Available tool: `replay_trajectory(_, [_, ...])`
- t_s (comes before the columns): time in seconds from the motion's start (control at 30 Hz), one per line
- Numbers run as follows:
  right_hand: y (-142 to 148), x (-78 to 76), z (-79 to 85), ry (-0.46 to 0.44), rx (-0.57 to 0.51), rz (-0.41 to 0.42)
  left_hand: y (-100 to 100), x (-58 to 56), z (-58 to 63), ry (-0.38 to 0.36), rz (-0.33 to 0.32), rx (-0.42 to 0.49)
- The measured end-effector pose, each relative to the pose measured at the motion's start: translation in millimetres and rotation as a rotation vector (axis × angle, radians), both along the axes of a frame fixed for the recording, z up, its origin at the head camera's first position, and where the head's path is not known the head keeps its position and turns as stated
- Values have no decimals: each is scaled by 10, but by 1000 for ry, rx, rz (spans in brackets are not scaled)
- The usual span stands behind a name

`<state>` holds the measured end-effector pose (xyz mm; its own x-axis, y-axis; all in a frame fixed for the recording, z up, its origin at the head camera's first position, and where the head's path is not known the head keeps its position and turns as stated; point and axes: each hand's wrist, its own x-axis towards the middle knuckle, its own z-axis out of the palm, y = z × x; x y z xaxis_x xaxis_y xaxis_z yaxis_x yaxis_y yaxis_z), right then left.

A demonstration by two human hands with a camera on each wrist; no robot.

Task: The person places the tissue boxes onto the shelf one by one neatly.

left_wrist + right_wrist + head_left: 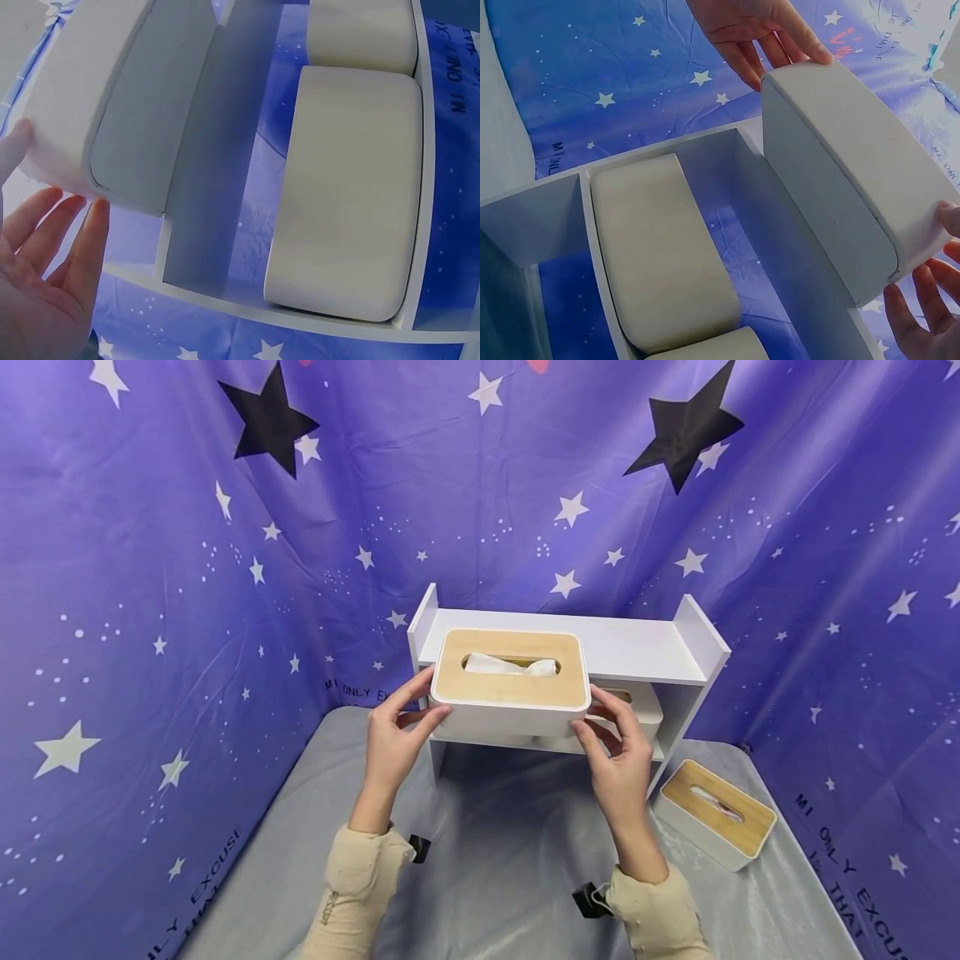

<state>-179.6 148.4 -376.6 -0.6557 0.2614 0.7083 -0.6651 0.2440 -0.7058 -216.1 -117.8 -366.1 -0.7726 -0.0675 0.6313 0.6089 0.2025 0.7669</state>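
Note:
Both hands hold a white tissue box (511,720) with a light wooden lid and a white tissue in its slot. My left hand (393,735) grips its left end, thumb on the front and fingers at the side. At the right end, my right hand (621,764) grips it in the same way. The box overlaps the front edge of the top board of a white two-tier shelf (630,647). Its flat grey underside (825,195) faces the right wrist camera, close by the board.
On the lower tier sit two more white boxes, one (345,195) beside the other (364,34), partly hidden in the head view. Another wooden-lidded tissue box (705,839) lies on the grey cloth-covered table (510,860), right of the shelf. A purple star-patterned curtain (480,527) surrounds the table.

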Motion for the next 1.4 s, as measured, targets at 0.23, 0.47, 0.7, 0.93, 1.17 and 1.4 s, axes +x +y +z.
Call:
replay_trajectory(0.23, [-38,-4,31,-5,-59,1,16,-17,7,13,13,13])
replay_trajectory(0.47, [-49,-32,30,-1,-105,-9,39,-23,17,2,34,-2])
replay_trajectory(0.7, [-72,-54,16,25,-108,19,74,-35,42,-1,47,24])
replay_trajectory(0.93, [-104,-41,-12,36,-78,51,135,28,153,-24,76,59])
replay_trajectory(1.17, [-126,-48,-34,63,-42,64,146,-33,131,-14,113,90])
replay_trajectory(1.4, [-127,-47,-29,55,-25,69,143,-85,102,19,111,120])
